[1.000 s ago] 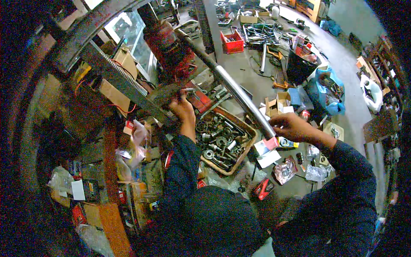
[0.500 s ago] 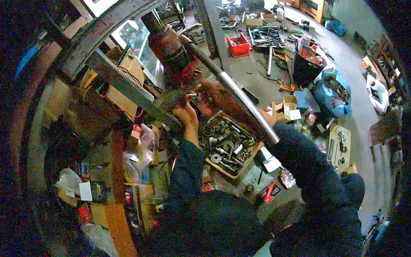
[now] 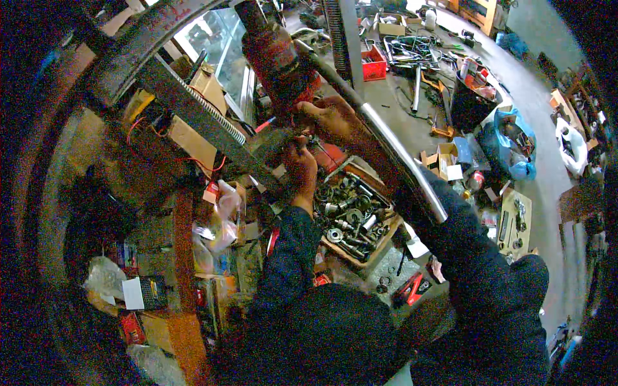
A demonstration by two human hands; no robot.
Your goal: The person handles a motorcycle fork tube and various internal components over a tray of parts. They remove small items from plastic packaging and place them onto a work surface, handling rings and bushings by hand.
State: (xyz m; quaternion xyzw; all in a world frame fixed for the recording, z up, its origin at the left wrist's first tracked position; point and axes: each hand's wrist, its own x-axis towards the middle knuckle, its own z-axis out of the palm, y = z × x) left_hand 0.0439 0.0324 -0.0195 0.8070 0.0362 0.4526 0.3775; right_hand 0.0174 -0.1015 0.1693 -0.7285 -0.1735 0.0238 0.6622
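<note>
I am viewing both bare hands from above, working close together at the lower end of a red cylindrical jack (image 3: 277, 67) in the steel frame. The jack's long axis is running from upper left down toward lower right, its lower end pointing at the hands. The left hand (image 3: 304, 168) is reaching upward, fingers bent beside a small metal part (image 3: 313, 138); I cannot tell whether they are grasping or merely touching it. This part is sitting between the hands, its own axis too blurred to read. The right hand (image 3: 336, 123) is pointing to upper left, fingers bent near the jack; their hold is hidden, so I cannot tell it. A long metal pipe (image 3: 405, 162) is slanting from beside the jack to lower right, crossing above the right forearm. A tray (image 3: 384, 242) of loose metal parts (image 3: 351, 219) is lying below.
</note>
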